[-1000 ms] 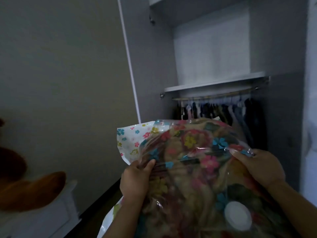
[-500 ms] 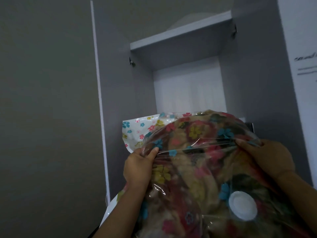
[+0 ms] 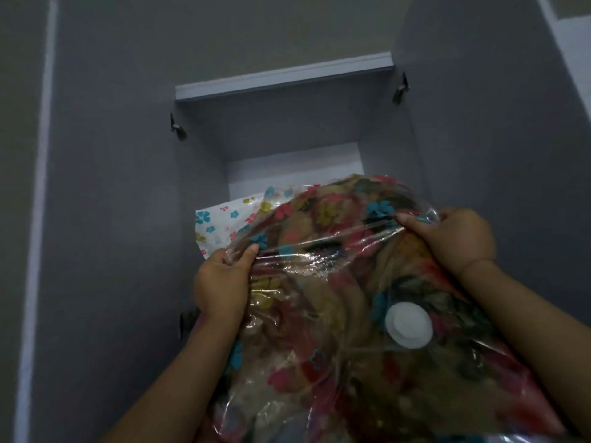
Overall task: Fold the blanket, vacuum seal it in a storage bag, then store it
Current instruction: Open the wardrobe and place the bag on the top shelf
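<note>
Blanket point(image 3: 323, 314) fills the middle of our view, a floral one in tan, red and green, packed inside a clear vacuum storage bag point(image 3: 319, 251) printed with blue, pink and yellow flowers. We hold the bundle up in front of us, its top edge raised against the open upper compartment of a grey wardrobe point(image 3: 297, 129). A round white valve point(image 3: 408, 325) sits on the bag's near face, toward the right and below the middle. At the upper left, a flat white flap point(image 3: 220, 223) of the bag sticks out past the blanket, showing its flower print against the wardrobe's pale back panel.

Our left hand point(image 3: 220, 282) grips the bag's left side, thumb point(image 3: 246, 254) on the front face and the fingers wrapped behind, the forearm rising from the lower left. Our right hand point(image 3: 457, 238) pinches a ridge of plastic near the top right corner, fingers curled over and knuckles toward us, the forearm running down to the lower right. Between the two hands the film is pulled into a taut, shiny crease.

Around the bundle we see the wardrobe's top board point(image 3: 284, 76) above, metal hinges point(image 3: 177, 129) on either side of the opening, and open doors spreading out left and right. A pale edge strip point(image 3: 38, 219) runs down the left door.
</note>
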{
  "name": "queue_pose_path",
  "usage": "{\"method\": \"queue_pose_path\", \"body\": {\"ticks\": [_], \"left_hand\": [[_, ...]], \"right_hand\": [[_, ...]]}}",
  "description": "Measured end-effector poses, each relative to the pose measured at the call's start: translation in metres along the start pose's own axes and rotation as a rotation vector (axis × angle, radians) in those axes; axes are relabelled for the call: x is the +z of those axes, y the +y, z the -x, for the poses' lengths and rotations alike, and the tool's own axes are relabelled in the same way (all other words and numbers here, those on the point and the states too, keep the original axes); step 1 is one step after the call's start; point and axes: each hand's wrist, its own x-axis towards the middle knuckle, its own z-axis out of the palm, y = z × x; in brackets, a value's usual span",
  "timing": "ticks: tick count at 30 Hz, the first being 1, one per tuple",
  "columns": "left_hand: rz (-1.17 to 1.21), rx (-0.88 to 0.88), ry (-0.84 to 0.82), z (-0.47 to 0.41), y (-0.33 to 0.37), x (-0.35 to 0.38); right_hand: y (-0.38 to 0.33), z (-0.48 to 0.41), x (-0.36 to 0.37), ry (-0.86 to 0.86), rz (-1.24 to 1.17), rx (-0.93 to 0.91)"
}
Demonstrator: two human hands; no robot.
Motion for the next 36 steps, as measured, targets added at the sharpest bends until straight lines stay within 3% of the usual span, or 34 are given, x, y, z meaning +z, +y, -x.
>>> {"method": "queue_pose_path", "body": {"ticks": [7, 14, 19, 24, 28, 32, 36], "left_hand": [[0.132, 0.111, 0.042, -0.077, -0.042, 0.101], [0.091, 0.162, 0.117, -0.133, -0.087, 0.177], [0.021, 0.097, 0.081, -0.149, -0.131, 0.216], [-0.102, 0.057, 0.051, -0.172, -0.129, 0.236], [-0.126, 0.020, 0.061, -0.182, -0.130, 0.243], [-0.121, -0.024, 0.011, -0.188, -0.129, 0.246], [-0.125, -0.108, -0.099, -0.194, -0.127, 0.240]], "right_hand": [[0.020, -0.085, 0.079, 0.104, -0.008, -0.074], [0.044, -0.147, 0.174, 0.172, 0.017, -0.091], [0.086, -0.146, 0.235, 0.021, 0.066, -0.004], [0.085, -0.159, 0.238, -0.089, 0.156, 0.001], [0.028, -0.125, 0.202, -0.101, 0.148, -0.253], [-0.023, 0.000, 0.200, -0.181, -0.073, -0.624], [-0.008, 0.047, 0.281, -0.278, 0.001, -0.521]]}}
